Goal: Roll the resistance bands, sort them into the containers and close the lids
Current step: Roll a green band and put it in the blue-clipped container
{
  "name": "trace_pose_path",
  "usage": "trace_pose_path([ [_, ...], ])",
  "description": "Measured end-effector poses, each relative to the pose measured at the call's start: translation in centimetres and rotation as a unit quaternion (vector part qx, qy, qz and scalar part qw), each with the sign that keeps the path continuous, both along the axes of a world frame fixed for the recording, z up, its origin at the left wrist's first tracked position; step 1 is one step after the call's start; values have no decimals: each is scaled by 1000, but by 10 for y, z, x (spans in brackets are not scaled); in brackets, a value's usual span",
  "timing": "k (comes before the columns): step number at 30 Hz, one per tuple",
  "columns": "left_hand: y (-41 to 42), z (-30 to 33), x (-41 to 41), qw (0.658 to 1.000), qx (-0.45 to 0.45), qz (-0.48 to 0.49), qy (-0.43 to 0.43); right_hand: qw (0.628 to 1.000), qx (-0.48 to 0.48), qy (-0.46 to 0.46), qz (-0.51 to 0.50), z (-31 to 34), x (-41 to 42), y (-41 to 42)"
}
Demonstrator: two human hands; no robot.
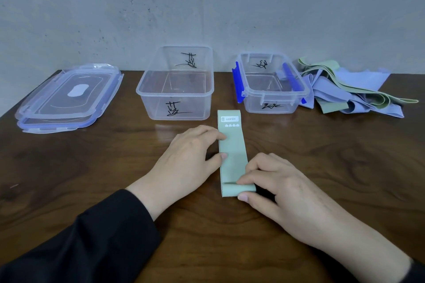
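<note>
A pale green resistance band point(232, 145) marked HEAVY lies flat and lengthwise on the wooden table point(322, 167), its near end folded over into a first turn. My right hand point(276, 188) pinches that folded end between thumb and fingers. My left hand point(190, 151) presses the band's left edge with straight fingertips. Behind stand two open clear containers with black handwriting: a larger one point(147, 89) in the middle and a smaller one point(305, 93) with blue clips to its right. A pile of green and lilac bands point(358, 89) lies at the far right.
Two clear lids with blue-tinted clips point(69, 96) are stacked at the back left of the table. A grey wall rises directly behind the table. The table's left edge slants in near the lids.
</note>
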State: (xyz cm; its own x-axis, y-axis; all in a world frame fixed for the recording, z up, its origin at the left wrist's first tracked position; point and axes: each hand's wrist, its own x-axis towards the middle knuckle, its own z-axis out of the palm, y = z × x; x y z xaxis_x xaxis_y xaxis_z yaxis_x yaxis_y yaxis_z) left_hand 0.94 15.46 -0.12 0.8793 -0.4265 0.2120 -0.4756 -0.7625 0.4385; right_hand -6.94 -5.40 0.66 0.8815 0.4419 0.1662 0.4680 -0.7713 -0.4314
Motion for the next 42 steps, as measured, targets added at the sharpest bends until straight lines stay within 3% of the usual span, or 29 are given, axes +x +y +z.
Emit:
trace_pose_path([
  [8,0,1,0,1000,-16,-2,3,999,23,27,-11,2,0,-1],
  [12,-1,7,-3,995,-92,-11,-21,999,44,18,-24,1,1,-2],
  [15,-3,15,-10,989,-127,-69,-43,999,37,21,-20,-1,2,-3],
  [20,-4,13,-18,982,-32,-180,-49,999,15,16,-26,-4,3,-3],
  [30,8,19,-16,979,60,-193,4,999,16,28,-26,-4,11,-6],
  [42,8,17,-12,983,42,-177,25,995,68,74,-22,-2,21,-12],
])
